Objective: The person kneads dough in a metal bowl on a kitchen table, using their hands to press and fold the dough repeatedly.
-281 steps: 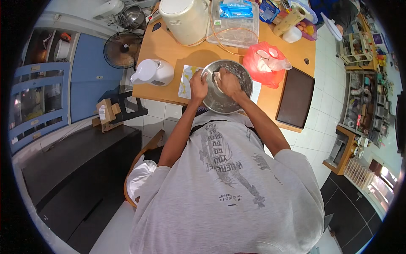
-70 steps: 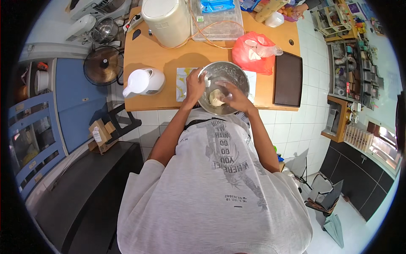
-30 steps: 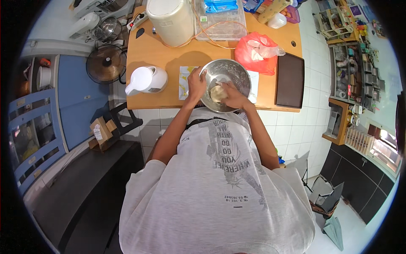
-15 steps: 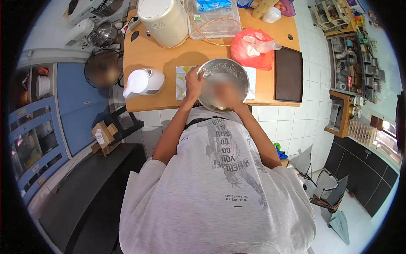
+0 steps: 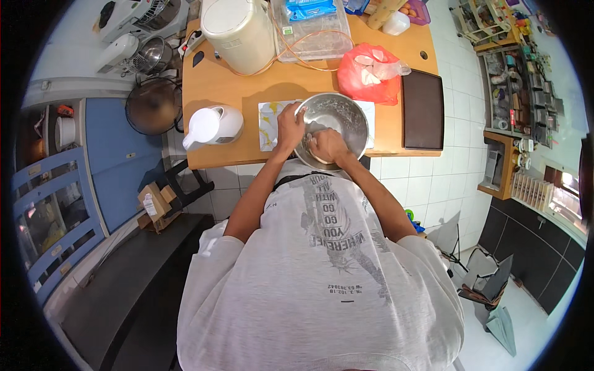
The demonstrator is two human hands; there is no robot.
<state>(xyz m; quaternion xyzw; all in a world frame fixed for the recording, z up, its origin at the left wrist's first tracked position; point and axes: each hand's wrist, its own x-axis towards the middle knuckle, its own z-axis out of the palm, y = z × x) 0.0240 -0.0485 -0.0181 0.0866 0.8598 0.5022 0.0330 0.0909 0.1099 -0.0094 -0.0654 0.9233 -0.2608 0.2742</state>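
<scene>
A steel mixing bowl [image 5: 351, 112] stands at the table's near edge, its inner wall smeared with pale residue. My left hand [image 5: 289, 128] is closed on the bowl's left rim, thumb toward the inside. Down in the bowl, my right hand [image 5: 329, 146] has its fingers curled and presses into a pale lump of dough [image 5: 322, 160]. Most of that dough is hidden under the hand. Beneath the bowl lies a white mat with a yellow pattern [image 5: 270, 127].
To the left is a white electric kettle [image 5: 212, 126]. Behind the bowl stand a cream appliance [image 5: 238, 37], a clear plastic box [image 5: 314, 44] and an orange cord. A red plastic bag [image 5: 371, 74] and a dark baking tray [image 5: 423, 110] occupy the right side.
My right hand, blurred over the bowl's middle before, now shows sharply, lower in the bowl with its fingers curled. My left hand keeps its hold on the rim. The whole view has shifted slightly.
</scene>
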